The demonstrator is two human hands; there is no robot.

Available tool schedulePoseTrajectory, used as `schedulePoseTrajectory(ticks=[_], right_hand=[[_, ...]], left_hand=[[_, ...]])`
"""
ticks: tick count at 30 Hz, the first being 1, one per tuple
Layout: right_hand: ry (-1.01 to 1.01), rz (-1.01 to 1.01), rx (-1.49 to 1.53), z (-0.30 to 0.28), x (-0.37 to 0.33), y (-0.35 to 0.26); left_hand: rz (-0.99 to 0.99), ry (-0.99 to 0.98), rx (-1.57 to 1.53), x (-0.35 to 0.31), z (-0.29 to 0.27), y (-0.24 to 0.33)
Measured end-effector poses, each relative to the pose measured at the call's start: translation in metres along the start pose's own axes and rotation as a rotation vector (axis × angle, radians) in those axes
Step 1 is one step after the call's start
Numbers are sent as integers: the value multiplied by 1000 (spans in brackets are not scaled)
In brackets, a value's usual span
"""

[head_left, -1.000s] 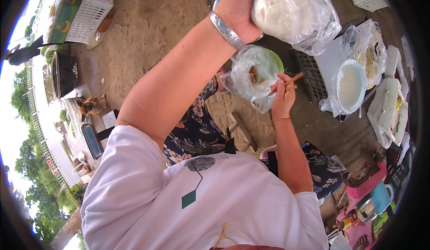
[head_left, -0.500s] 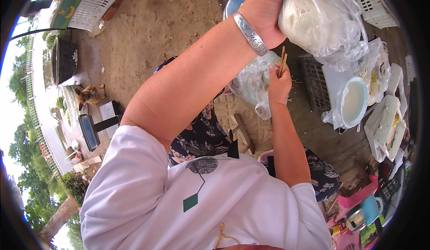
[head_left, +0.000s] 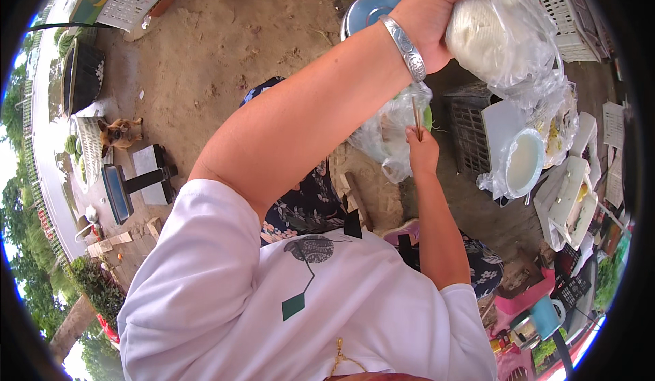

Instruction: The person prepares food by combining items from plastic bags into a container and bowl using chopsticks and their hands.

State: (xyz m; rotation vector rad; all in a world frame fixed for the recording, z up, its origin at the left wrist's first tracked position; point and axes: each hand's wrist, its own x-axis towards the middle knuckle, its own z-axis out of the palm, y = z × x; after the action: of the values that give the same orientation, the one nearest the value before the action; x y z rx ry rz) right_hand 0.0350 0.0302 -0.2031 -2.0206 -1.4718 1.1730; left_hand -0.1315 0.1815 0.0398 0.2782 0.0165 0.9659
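Note:
My left hand (head_left: pixel 437 29) reaches across to the upper right, a silver bangle on its wrist. It grips a clear plastic bag (head_left: pixel 501 36) full of white, strand-like food, perhaps noodles; most of its fingers are hidden by the bag. Lower down, my right hand (head_left: pixel 424 152) is closed around a pair of chopsticks (head_left: pixel 417 111) pointing away from me. Their tips are over or in another clear plastic bag (head_left: pixel 392 145) with something green inside. My left forearm covers part of that bag.
A plastic-lined bowl of whitish liquid (head_left: pixel 524 159) stands beside a dark crate (head_left: pixel 467 128) at right. White foam boxes (head_left: pixel 572 203) lie farther right. A blue-lidded pot (head_left: pixel 368 12) is behind my left wrist. A scale (head_left: pixel 140 183) and a small dog (head_left: pixel 121 133) are at left.
My left hand and the bag of white food have shifted right. My right hand has lowered slightly, and the chopsticks now point more straight ahead.

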Motion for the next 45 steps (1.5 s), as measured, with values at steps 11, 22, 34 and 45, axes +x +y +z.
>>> schedulePoseTrajectory(ticks=[11,22,34,45], right_hand=[[13,-55,-49,-47,-24,-54],[-37,-206,-317,-66,-42,-102],[-58,-236,-403,-83,-67,-128],[16,-308,-284,-119,-102,-175]], left_hand=[[51,-67,-26,-2,2,5],[143,-7,-3,-5,2,11],[160,-30,-32,-5,2,10],[231,88,57,-12,10,27]])
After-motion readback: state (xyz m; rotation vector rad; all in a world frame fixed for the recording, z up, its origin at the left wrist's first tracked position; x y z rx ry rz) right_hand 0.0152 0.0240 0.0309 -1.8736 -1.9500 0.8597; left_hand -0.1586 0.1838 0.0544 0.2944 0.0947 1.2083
